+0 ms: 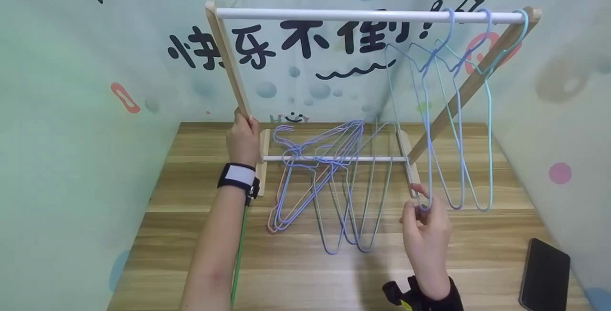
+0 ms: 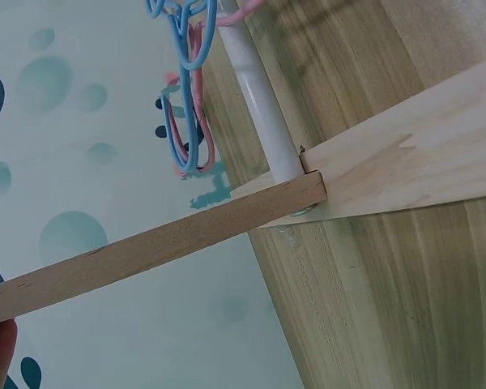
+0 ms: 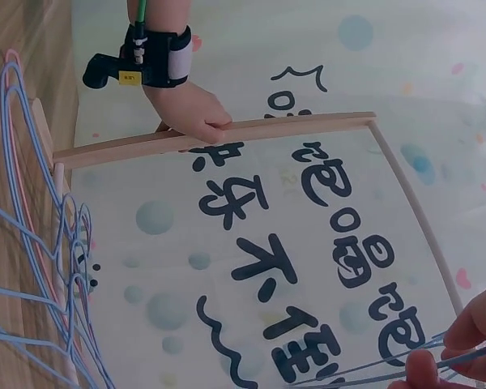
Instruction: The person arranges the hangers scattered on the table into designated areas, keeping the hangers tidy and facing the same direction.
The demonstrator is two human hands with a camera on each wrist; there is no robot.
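- Wooden rack [image 1: 229,58], small, standing toward the back edge of the plank worktop [image 1: 334,273]; white top rail [image 1: 334,15] carrying three wire hangers bunched at its right end.
- Left hand [image 1: 242,137]: fingers curled round the rack's left upright, low down, just above its foot; same grip visible from the right wrist view [image 3: 196,113].
- Right hand [image 1: 425,232]: thumb and fingertips [image 1: 419,190] pinched together on the bottom wire of the leftmost hanging hanger [image 1: 422,110], a pale blue one, hook over the rail.
- Heap of loose hangers [image 1: 324,182], blue, pink and green, tangled across the lower crossbar [image 1: 334,158] and spilling forward onto the worktop centre.
- Black phone [image 1: 544,275] lying flat near the front right corner.
- Risks, as judged: sideways pull on the pinched wire likely to drag the neighbouring hooks along the rail or lift one off; weight gathered at the right end apt to tip so light a frame if the left grip slackens; interlocked heap prone to come up in a clump, snagging the crossbar.
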